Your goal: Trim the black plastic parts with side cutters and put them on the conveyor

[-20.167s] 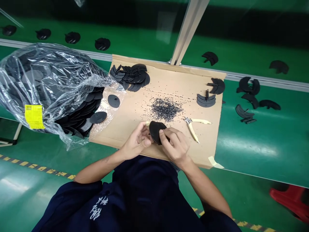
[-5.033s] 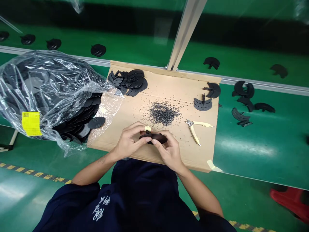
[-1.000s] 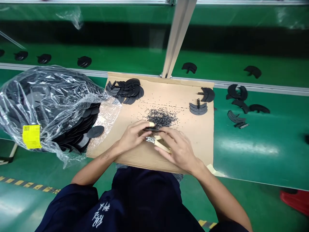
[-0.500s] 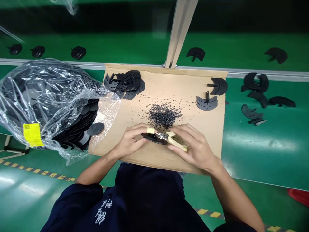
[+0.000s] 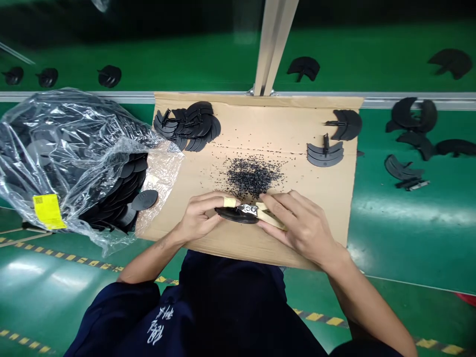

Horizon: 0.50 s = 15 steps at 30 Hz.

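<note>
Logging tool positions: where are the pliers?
In the head view, the pliers are in the right hand, metal end at the disc in the left hand.

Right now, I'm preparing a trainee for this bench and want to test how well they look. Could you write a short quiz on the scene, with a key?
1. Multiple choice. What does the right hand hold?
A) a clear plastic bag
B) cream-handled metal nippers
C) a yellow rectangular label

2. True or false. The loose heap of tiny black bits lies on the flat brown cardboard sheet.

3. Short answer. Which of the two hands grips the flat, rounded black piece and wears a pale yellow band on a finger?

Key: 1. B. 2. True. 3. The left hand.
</note>
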{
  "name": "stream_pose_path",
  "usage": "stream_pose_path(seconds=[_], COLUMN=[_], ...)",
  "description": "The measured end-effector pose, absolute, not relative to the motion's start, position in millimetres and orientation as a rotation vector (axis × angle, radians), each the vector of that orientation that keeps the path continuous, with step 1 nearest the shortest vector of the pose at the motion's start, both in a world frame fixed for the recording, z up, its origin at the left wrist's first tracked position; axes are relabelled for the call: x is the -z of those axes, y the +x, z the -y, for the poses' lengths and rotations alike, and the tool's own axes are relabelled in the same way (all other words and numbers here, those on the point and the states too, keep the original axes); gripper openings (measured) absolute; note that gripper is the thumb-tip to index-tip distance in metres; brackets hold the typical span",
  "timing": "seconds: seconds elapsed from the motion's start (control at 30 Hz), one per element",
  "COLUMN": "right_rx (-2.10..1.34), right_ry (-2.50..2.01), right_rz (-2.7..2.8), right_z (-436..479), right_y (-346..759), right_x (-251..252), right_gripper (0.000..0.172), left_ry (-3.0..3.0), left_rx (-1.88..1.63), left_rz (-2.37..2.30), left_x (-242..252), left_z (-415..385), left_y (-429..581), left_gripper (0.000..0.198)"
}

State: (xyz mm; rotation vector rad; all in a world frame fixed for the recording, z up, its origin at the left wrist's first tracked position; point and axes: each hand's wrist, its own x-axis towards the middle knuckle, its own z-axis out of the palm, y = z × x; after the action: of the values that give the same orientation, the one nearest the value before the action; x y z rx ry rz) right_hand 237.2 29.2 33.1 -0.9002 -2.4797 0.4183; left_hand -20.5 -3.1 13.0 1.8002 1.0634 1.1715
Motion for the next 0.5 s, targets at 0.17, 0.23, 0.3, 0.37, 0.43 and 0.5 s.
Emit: stream_pose_path(seconds=[0.17, 0.23, 0.3, 0.37, 0.43, 0.5], right_rx=[-0.442, -0.479, -0.478, -0.419, -0.338, -0.267], right_ry=[-0.874, -0.862, -0.887, -0.927, -0.948, -0.952], right_rz=[2.481, 2.445, 2.409, 2.399, 2.422, 2.461], right_z=[-30, -30, -31, -33, -34, -35], right_y=[240, 240, 240, 240, 240, 239], right_x=[-31, -29, -25, -23, -21, -22], right_gripper=[0.030, 0.029, 0.028, 0.028, 0.030, 0.034], left_ry=[1.823, 1.832, 1.841, 1.866, 1.912, 1.960], left_rx=[-1.146, -1.115, -1.079, -1.035, -0.964, -0.875], left_rz=[-1.061, -1.059, -1.071, -1.077, -1.053, -1.015], left_x=[-12, -14, -19, -24, -29, -31], left_z=[3, 3, 1, -1, -5, -8], left_y=[-20, -22, -27, -31, -34, -34], left_gripper=[0.020, 0.019, 0.021, 0.026, 0.030, 0.033])
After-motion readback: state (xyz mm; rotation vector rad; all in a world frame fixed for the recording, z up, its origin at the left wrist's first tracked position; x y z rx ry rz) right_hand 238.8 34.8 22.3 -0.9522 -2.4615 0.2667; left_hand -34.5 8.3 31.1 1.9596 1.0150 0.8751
